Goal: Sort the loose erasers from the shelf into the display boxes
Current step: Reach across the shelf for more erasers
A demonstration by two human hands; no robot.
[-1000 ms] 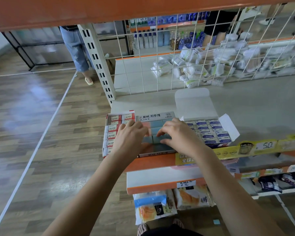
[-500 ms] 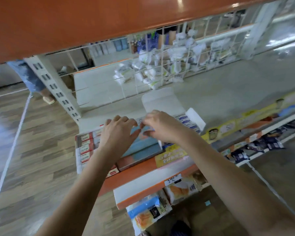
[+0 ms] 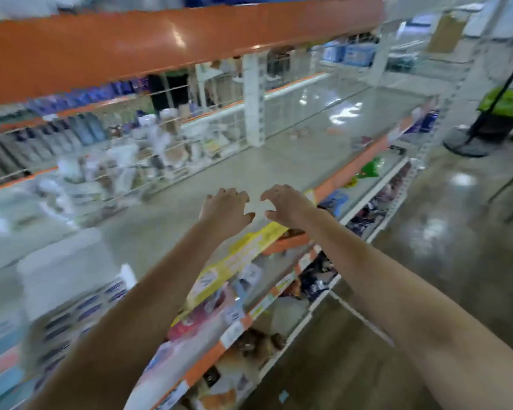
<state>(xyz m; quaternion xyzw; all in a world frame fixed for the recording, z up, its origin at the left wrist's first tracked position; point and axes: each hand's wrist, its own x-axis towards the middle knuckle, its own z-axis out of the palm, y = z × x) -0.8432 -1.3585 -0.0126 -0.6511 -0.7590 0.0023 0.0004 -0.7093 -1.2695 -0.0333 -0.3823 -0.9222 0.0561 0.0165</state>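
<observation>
- At the far left, well away from our hands and down by our left forearm, we see the display box (image 3: 80,309) with its white flap raised; rows of blue-and-white labelled erasers (image 3: 89,306) sit inside it, blurred by motion.
- The grey shelf (image 3: 166,220) runs from that box to the right, passing under both hands; its front edge carries a yellow label strip (image 3: 243,258) just below and between our wrists.
- Behind the shelf, up and to the left of our left hand, a wire grid (image 3: 125,149) fences off white packets, too smeared to tell apart.
- Our left hand (image 3: 224,207) hovers above the shelf with the fingers loosely curled and spread, thumb pointing toward the other hand; it holds nothing.
- A narrow gap of bare shelf separates the two thumbs; the hands are near each other and not touching.
- Our right hand (image 3: 288,204) mirrors the left, fingers relaxed in a loose claw, palm down, grasping nothing.
- We cannot tell whether any fingertip touches the shelf surface.
- Beyond our right hand, farther along the shelf, a few small loose items (image 3: 301,133) lie near a white upright post (image 3: 253,99); they are too blurred to identify.
- To the right of our right forearm, lower shelves hold dark packets (image 3: 367,211), and past them is glossy floor (image 3: 427,232).
</observation>
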